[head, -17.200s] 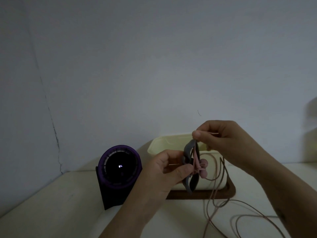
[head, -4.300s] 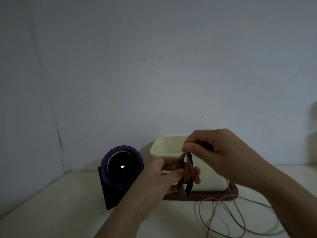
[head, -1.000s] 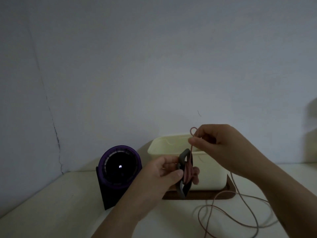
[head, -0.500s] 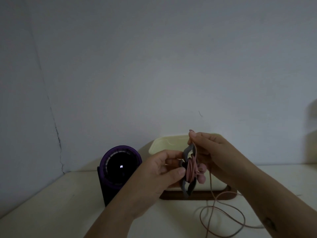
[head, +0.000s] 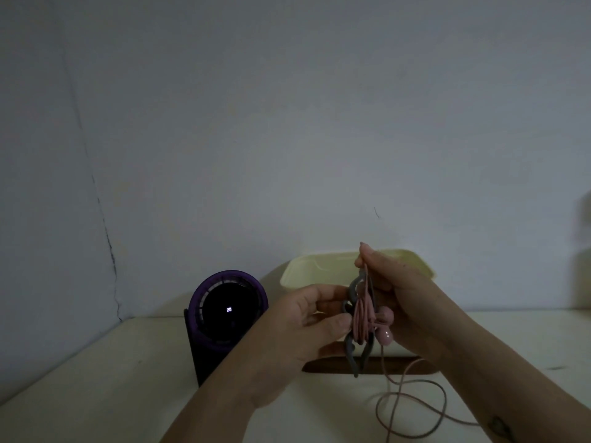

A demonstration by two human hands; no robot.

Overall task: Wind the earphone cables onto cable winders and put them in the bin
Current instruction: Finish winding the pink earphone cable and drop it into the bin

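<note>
So the light is pretty dim here, but the main stuff is readable; the left hand [head: 300, 327] has the grey cable winder [head: 351, 358] pinched around its middle, thumb on the near side and fingers [head: 323, 292] curled round the far side, holding it upright and edge-on to the camera, up in the air over the worktop [head: 96, 378]; the right hand [head: 409, 302] is right against the winder's other side, its fingers curled and nipping the pink earphone cable [head: 361, 318] at the winder's top end; a good few turns of that cable already sit lengthwise round the winder's waist; two pink earbuds [head: 383, 337] poke out to the right of the wraps, one above the other, touching the right palm.

The unwound part of the cable drops from the winder and lies in loose loops on the worktop just below the right wrist; I can't see its plug end.

Behind the hands is the cream bin [head: 307, 273], sitting on a dark wooden tray [head: 332, 367]; the winder is in front of the bin, not in it; can't tell what's inside from this angle.

Left of the bin there's a purple round gadget [head: 228, 310] on a dark stand, with a tiny lit readout in the middle of its black face; plain grey wall [head: 287, 123] behind everything.
</note>
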